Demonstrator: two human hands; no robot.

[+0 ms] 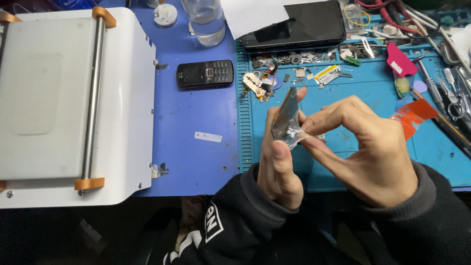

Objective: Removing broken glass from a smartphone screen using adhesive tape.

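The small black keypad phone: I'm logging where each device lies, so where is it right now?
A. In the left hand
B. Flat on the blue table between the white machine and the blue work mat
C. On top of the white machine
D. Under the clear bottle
B: the small black keypad phone lies flat on the blue table, between the white machine and the blue work mat, away from both hands.

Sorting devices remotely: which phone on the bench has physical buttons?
The small black keypad phone lying on the bare blue tabletop; the larger black slab phone further back shows only a smooth face.
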